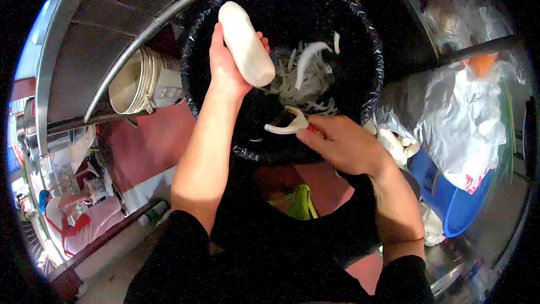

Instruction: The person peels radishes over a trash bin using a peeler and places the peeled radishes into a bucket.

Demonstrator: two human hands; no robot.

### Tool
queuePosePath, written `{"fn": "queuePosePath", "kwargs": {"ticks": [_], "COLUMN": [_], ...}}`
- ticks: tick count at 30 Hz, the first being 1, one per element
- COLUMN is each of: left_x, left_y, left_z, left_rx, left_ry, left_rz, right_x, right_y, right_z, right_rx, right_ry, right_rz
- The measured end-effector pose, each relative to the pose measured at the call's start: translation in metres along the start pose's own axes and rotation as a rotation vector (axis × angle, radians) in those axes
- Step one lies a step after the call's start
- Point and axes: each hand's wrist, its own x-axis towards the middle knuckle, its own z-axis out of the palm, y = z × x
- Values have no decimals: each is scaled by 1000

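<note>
My left hand [228, 65] is wrapped round a peeled white daikon radish [246, 45], held tilted above a bin lined with a black bag [371, 39]. In my right hand [349, 143] is a Y-shaped vegetable peeler [289, 125], gripped by its handle, with the blade end toward the bin's middle. The peeler is below the radish and apart from it. Pale peelings [306, 87] lie in the bin; one long curled strip [309, 62] looks blurred above them.
To the left are stacked white buckets [138, 81] by a curved metal rail. At right, a blue basin [444, 191] stands beside clear plastic bags [444, 124] and white radishes [396, 143]. A green leaf [301, 202] lies on the red floor. Another person [67, 219] is at far left.
</note>
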Motion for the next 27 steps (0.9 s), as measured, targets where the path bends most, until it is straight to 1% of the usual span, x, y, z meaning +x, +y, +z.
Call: {"fn": "queuePosePath", "kwargs": {"ticks": [1,2,3,4,5,6,7,9,11,13,14,15,17,19,20,21,23,25,26,27], "left_x": [-3,0,4,-8,-18,-25,-30,-34,-38,-42,-39,-36,-22,0,5,7,5,-7,-19,-17], "left_y": [1,-1,-5,-16,-25,-38,-49,-66,-77,-75,-75,-74,-56,-21,-14,-7,-4,-11,-20,-34], "left_z": [1,-7,-14,1,9,14,19,20,21,21,17,15,19,-11,-11,-10,-13,0,13,9], "left_rx": [-43,32,107,266,318,345,371,310,356,371,352,331,268,277,-13,-155,-180,134,249,287], "left_ry": [22,-77,-178,-58,-30,-96,-163,-281,-283,-286,-275,-264,-99,-103,-35,-15,-80,-163,-29,-125], "left_rz": [-20,-52,-85,0,-64,-36,-8,-73,-103,-124,-118,-108,56,26,31,-23,-86,-76,-76,-24], "right_x": [-1,0,2,5,10,24,32,42,49,55,53,44,23,4,-2,-4,0,4,12,20], "right_y": [4,9,11,13,14,25,27,30,40,42,40,33,16,7,5,-6,12,7,12,18], "right_z": [-2,-6,-10,-15,-19,-16,-18,-25,-25,-21,-18,-11,4,11,9,3,12,-12,-18,-22], "right_rx": [2,202,350,495,591,480,485,354,384,272,272,239,172,162,157,99,310,512,476,443], "right_ry": [1,153,256,361,420,587,600,746,710,757,749,665,496,320,73,-31,309,355,424,494], "right_rz": [0,-31,-28,-40,-16,-68,-57,-15,17,25,21,11,-16,-76,-73,15,-204,19,61,107]}}
